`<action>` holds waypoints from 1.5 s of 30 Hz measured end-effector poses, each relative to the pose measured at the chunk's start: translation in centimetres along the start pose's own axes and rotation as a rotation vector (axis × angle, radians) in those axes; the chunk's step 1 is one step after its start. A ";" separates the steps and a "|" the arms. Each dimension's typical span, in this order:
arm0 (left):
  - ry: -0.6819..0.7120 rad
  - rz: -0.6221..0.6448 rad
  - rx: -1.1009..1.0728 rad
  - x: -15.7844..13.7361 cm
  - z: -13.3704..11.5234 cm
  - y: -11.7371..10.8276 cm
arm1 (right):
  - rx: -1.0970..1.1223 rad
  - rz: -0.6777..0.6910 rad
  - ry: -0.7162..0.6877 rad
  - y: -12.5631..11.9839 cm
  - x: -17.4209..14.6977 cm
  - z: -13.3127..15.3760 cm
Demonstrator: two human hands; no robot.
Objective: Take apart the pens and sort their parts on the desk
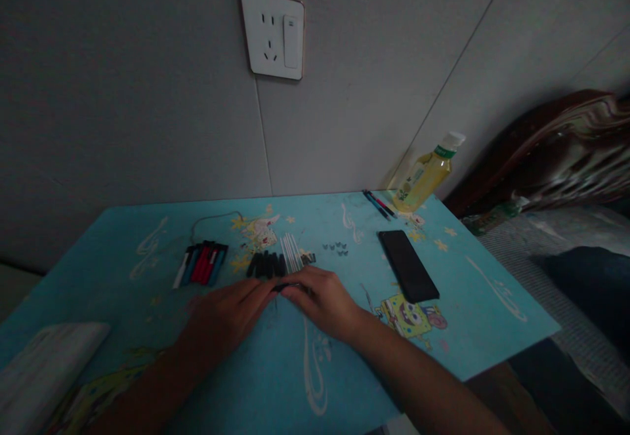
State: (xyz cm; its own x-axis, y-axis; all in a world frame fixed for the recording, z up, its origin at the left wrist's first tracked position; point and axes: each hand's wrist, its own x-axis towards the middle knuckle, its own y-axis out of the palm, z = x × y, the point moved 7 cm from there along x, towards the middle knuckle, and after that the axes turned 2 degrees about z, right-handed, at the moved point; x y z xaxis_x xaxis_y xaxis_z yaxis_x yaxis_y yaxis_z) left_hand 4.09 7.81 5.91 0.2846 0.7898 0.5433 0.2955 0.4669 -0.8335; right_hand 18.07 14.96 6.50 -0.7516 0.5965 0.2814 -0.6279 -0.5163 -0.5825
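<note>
My left hand (233, 307) and my right hand (319, 297) meet above the middle of the table. Both are closed on a slim black pen part (284, 286), whose ends are hidden by the fingers. Just beyond them lies a row of short black tubes (266, 264). Beside the tubes are thin silvery pen refills (291, 252), laid side by side. Several small dark clip-like pieces (336, 247) sit to their right. Farther left, white, blue and red pen barrels (203, 263) lie in a row.
A black phone (408, 266) rests at the right. Behind it are two or three pens (378, 205) and a bottle of yellow liquid (426, 176), near the wall. A pale flat object (54, 369) occupies the table's left front. A bed (556, 238) adjoins the right edge.
</note>
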 end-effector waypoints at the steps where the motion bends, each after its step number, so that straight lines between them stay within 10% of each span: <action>1: 0.011 0.037 0.021 -0.1 0.0 0.4 | 0.017 -0.004 0.022 0.0 0.0 -0.1; 45: -0.036 0.076 0.041 -0.3 0.6 1.2 | -0.110 -0.133 0.001 -0.9 0.1 -0.6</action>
State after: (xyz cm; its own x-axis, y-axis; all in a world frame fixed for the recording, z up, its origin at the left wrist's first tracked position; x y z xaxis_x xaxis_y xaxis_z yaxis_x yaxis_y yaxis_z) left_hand 3.84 8.36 4.72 0.2713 0.8372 0.4749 0.2364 0.4204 -0.8760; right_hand 18.72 15.82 6.60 -0.6631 0.6555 0.3613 -0.6960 -0.3624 -0.6199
